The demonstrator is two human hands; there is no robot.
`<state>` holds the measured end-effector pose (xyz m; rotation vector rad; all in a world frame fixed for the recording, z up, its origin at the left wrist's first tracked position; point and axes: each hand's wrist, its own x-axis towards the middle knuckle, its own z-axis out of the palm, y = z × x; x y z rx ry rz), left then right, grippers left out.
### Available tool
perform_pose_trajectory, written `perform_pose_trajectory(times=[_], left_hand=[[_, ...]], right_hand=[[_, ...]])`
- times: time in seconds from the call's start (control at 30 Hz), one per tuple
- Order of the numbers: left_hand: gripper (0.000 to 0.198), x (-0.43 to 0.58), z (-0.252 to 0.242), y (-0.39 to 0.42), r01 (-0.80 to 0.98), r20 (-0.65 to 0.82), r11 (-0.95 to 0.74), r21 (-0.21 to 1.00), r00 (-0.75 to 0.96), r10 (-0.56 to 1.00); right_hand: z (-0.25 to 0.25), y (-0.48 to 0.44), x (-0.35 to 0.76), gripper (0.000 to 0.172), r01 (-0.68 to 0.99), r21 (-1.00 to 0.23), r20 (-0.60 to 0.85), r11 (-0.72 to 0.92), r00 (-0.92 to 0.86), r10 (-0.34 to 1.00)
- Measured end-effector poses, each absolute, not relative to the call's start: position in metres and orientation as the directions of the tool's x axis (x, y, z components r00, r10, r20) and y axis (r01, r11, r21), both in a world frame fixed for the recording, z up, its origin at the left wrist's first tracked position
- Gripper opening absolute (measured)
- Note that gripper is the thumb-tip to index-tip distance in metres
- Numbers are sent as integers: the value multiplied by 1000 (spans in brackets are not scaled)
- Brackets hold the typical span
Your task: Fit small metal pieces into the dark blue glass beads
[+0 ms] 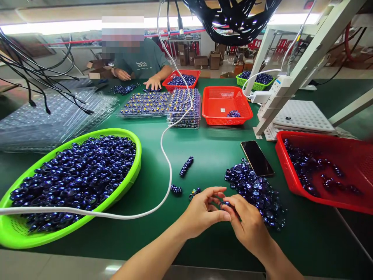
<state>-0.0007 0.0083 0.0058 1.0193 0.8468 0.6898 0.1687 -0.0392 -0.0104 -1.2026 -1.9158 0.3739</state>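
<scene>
Near the front of the table my two hands meet. My right hand [249, 219] pinches a small, shiny dark-blue ring-like piece [225, 203] between thumb and fingers. My left hand [201, 212] is at its left side, fingers curved and thumb apart; its palm is partly hidden. Behind my right hand spreads a heap of glossy dark-blue domed pieces [259, 190]. Just beyond my left hand lie a few loose pieces [194, 193], a short stack [176, 189] and a longer row [186, 166] of dark-blue pieces.
A green basket [139, 155] full of dark-blue rings stands left, a red basket [287, 177] right. A phone [257, 157] lies beside the heap. A white cable [167, 155] crosses the table. Farther back are filled clear trays [183, 107], a red basket [208, 112] and a co-worker [142, 58].
</scene>
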Motion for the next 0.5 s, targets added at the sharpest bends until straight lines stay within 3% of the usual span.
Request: perform_pose_trajectory(times=[0.23,0.5], left_hand=[[37,-2,-2,3,-64,-128,193,979,547,828],[42,-1,-4,4,-76,-118,183,980,516,848]], right_hand=[[-12,-43,160,15,624,-558,540,547,-227,810],[-15,-45,159,18,637,-518,604,571,-200,771]])
